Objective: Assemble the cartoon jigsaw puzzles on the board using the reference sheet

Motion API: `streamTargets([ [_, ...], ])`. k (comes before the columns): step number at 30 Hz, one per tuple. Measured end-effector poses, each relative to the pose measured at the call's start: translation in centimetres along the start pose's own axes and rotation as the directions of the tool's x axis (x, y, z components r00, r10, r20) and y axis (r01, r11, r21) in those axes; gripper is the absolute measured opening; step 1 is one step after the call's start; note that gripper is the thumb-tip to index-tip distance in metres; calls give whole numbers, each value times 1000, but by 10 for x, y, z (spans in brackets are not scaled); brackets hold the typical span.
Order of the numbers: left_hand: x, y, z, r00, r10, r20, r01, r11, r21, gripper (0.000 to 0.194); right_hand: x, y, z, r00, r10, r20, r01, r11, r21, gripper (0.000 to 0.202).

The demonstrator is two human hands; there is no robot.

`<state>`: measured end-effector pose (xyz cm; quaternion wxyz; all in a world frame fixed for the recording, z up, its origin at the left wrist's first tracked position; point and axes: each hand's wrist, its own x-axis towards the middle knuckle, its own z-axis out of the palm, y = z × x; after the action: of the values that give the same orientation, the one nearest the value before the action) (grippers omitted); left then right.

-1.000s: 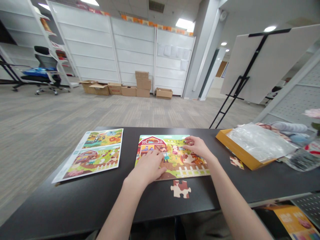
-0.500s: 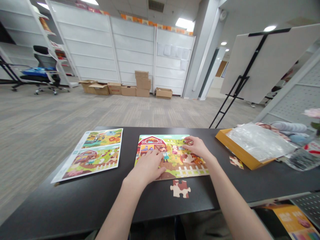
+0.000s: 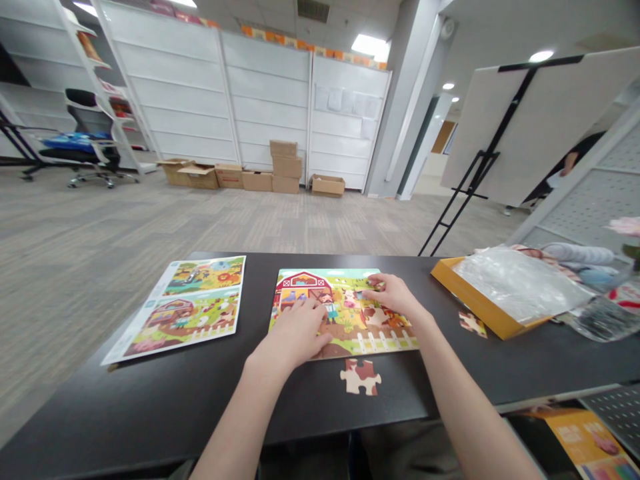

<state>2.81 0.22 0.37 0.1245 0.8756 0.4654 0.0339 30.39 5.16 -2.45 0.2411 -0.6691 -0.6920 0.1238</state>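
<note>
A farm jigsaw puzzle (image 3: 350, 320) with a red barn, a farmer and a white fence lies flat on the black table. My left hand (image 3: 295, 327) rests palm down on its left part, fingers stretched out and slightly spread. On the upper right part, the fingertips of my right hand (image 3: 393, 293) touch the puzzle, bent and apart; what lies under them is partly hidden. One loose brown-and-cream puzzle piece (image 3: 360, 378) sits just below the puzzle's lower edge. Another loose puzzle piece (image 3: 472, 324) is farther right, beside the yellow box.
At left lies a printed picture sheet (image 3: 185, 307) showing the farm scene. A yellow box (image 3: 475, 307) with clear plastic wrapping (image 3: 520, 283) stands at right. Beyond the table (image 3: 165, 413) are an easel board (image 3: 530, 127) and cardboard boxes (image 3: 257, 181). Part of a person (image 3: 570, 160) shows behind the easel.
The fingers of my right hand have shifted slightly on the puzzle. My left hand stays in place. A person has come into view behind the easel board.
</note>
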Motion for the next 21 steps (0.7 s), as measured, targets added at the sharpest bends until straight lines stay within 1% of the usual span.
streamTargets([
  [14, 1, -2, 3, 1000, 17, -14, -17, 1000, 3, 36, 2, 4, 5, 1000, -23, -11, 23, 999, -46, 35],
  [18, 0, -1, 1, 1000, 7, 1, -7, 1000, 5, 35, 3, 4, 6, 998, -63, -30, 62, 997, -49, 30],
  [21, 1, -2, 2, 1000, 7, -3, -7, 1000, 9, 37, 2, 2, 8, 996, -93, -10, 92, 994, -66, 26],
])
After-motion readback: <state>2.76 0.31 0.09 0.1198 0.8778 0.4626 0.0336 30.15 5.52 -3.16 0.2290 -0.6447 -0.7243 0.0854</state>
